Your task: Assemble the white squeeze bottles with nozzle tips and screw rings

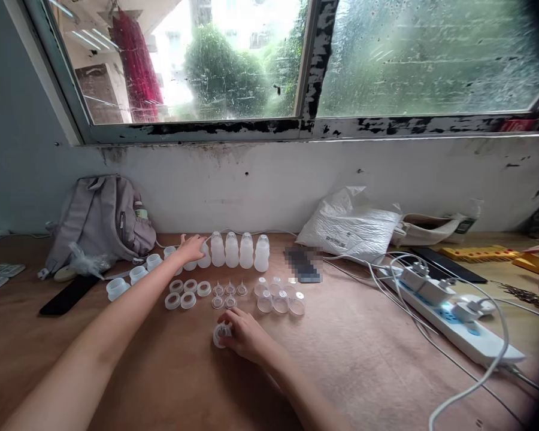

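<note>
Nearest, her right hand [245,335] closes around a small white cap [221,334], steadying it on the tabletop [161,383]; left hand [191,246] reaches open-fingered to the bottles [239,250] by the far edge.

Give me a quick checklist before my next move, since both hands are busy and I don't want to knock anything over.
1. Left hand on a bottle in the back row: ok, it rests on top of it.
2. Other bottles upright: ok, all standing.
3. Right hand holding the small white part: ok, fingers are on it at the table.
4. Rings and clear caps under the outstretched left arm: ok, lying apart from it.
5. Whether the part in the right hand is fully put together: cannot tell, fingers hide it.
6. White cable away from both hands: ok.
</note>
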A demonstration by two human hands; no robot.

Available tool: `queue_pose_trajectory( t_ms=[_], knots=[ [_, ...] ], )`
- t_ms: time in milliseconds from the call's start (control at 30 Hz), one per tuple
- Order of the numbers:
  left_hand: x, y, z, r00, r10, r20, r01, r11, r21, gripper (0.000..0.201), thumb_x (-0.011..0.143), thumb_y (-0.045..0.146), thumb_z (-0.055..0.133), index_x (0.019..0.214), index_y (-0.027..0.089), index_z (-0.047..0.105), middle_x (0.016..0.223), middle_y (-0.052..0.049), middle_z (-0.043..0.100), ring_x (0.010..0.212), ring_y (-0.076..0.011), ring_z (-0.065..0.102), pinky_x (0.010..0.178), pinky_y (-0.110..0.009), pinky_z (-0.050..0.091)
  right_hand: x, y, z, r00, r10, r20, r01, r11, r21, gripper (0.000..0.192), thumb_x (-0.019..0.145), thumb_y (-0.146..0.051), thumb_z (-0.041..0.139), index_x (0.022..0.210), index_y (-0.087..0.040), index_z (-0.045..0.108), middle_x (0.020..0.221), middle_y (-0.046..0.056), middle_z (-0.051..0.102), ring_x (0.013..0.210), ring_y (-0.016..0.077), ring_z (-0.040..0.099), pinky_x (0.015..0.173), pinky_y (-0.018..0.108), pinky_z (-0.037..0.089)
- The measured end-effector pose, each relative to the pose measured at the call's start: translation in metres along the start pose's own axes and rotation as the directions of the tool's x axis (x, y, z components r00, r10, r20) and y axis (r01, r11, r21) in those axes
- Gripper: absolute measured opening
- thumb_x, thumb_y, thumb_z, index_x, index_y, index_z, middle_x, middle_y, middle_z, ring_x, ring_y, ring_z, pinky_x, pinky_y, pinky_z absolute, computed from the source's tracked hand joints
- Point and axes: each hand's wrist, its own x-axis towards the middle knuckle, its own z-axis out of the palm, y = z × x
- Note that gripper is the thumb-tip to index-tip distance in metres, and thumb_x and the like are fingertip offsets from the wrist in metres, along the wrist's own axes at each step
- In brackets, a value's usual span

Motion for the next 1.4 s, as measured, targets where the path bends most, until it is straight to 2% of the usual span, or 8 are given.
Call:
queue_pose_trajectory(
  t_ms=[200, 400, 533, 633, 767, 867, 1133, 1400],
  knots=[
    [-0.001, 0.002, 0.006, 1.0, 0.002, -0.017, -0.002, 0.999, 0.033, 0.054, 0.072, 0.031, 0.052, 0.123, 0.019, 0.038, 0.116, -0.012, 0.05, 0.105, -0.0297, 0.047, 0.097, -0.051, 0.017, 0.001, 0.001, 0.002, 1.0, -0.021, -0.001, 0.021, 1.0, -0.023, 0.025, 0.068, -0.022, 0.065, 0.091, -0.023, 0.055, 0.091, 0.002, 0.052, 0.075, 0.0139, 0.052, 0.064, 0.022, 0.039],
    [-0.016, 0.006, -0.008, 0.988, 0.032, -0.15, -0.021, 0.997, 0.075, 0.073, 0.07, 0.035, 0.055, 0.132, 0.013, 0.023, 0.136, -0.017, 0.028, 0.126, -0.0329, 0.017, 0.099, -0.054, 0.007, 0.0, 0.003, 0.003, 0.998, -0.024, -0.05, 0.024, 1.0, 0.003, 0.023, 0.066, -0.022, 0.065, 0.086, -0.021, 0.054, 0.089, 0.002, 0.052, 0.072, 0.0135, 0.052, 0.063, 0.022, 0.04],
    [-0.055, 0.016, -0.009, 0.872, 0.119, -0.474, -0.126, 0.992, 0.017, 0.046, 0.081, 0.024, 0.041, 0.126, 0.015, 0.034, 0.124, -0.012, 0.044, 0.121, -0.0249, 0.029, 0.1, -0.042, 0.019, 0.002, 0.006, 0.008, 0.974, 0.015, -0.227, -0.018, 1.0, -0.012, 0.016, 0.07, -0.021, 0.059, 0.084, -0.019, 0.051, 0.083, 0.002, 0.052, 0.07, 0.0137, 0.051, 0.063, 0.023, 0.04],
    [-0.099, 0.036, 0.008, 0.804, 0.127, -0.581, -0.236, 0.965, -0.115, 0.031, 0.082, 0.022, 0.041, 0.112, 0.016, 0.047, 0.105, -0.009, 0.056, 0.107, -0.0218, 0.044, 0.092, -0.037, 0.033, 0.004, 0.009, 0.014, 0.944, 0.078, -0.32, -0.079, 0.997, 0.011, 0.013, 0.076, -0.022, 0.052, 0.088, -0.019, 0.048, 0.07, -0.001, 0.052, 0.062, 0.0127, 0.049, 0.058, 0.022, 0.039],
    [-0.151, 0.065, 0.037, 0.781, 0.314, -0.54, -0.484, 0.851, -0.205, 0.032, 0.077, 0.019, 0.048, 0.109, 0.019, 0.049, 0.097, -0.006, 0.059, 0.096, -0.0205, 0.05, 0.087, -0.036, 0.038, 0.005, 0.013, 0.021, 0.935, 0.067, -0.348, -0.052, 0.997, 0.051, 0.012, 0.078, -0.021, 0.047, 0.09, -0.019, 0.045, 0.069, -0.001, 0.053, 0.058, 0.0107, 0.048, 0.056, 0.02, 0.039],
    [-0.167, 0.075, 0.046, 0.764, 0.384, -0.518, -0.562, 0.79, -0.244, 0.036, 0.075, 0.022, 0.052, 0.111, 0.02, 0.048, 0.1, -0.006, 0.059, 0.096, -0.0209, 0.05, 0.086, -0.036, 0.038, 0.006, 0.013, 0.025, 0.933, 0.074, -0.351, -0.055, 0.996, 0.064, 0.012, 0.074, -0.019, 0.048, 0.086, -0.02, 0.044, 0.063, -0.004, 0.048, 0.051, 0.0088, 0.043, 0.051, 0.018, 0.037],
    [-0.165, 0.074, 0.053, 0.846, 0.337, -0.412, -0.485, 0.807, -0.337, 0.037, 0.069, 0.02, 0.056, 0.106, 0.02, 0.05, 0.099, -0.006, 0.059, 0.093, -0.0215, 0.051, 0.085, -0.037, 0.038, 0.01, 0.008, 0.036, 0.953, 0.105, -0.284, -0.087, 0.993, 0.078, 0.015, 0.066, -0.011, 0.045, 0.078, -0.02, 0.043, 0.061, -0.005, 0.047, 0.05, 0.0078, 0.04, 0.048, 0.017, 0.033],
    [-0.164, 0.076, 0.05, 0.857, 0.305, -0.415, -0.475, 0.78, -0.408, 0.033, 0.064, 0.017, 0.059, 0.096, 0.02, 0.053, 0.091, -0.005, 0.06, 0.086, -0.0208, 0.052, 0.081, -0.037, 0.039, 0.012, 0.006, 0.035, 0.955, 0.099, -0.279, -0.07, 0.991, 0.113, 0.015, 0.064, -0.009, 0.044, 0.074, -0.019, 0.042, 0.057, -0.005, 0.045, 0.048, 0.0078, 0.038, 0.047, 0.017, 0.031]
  ],
)
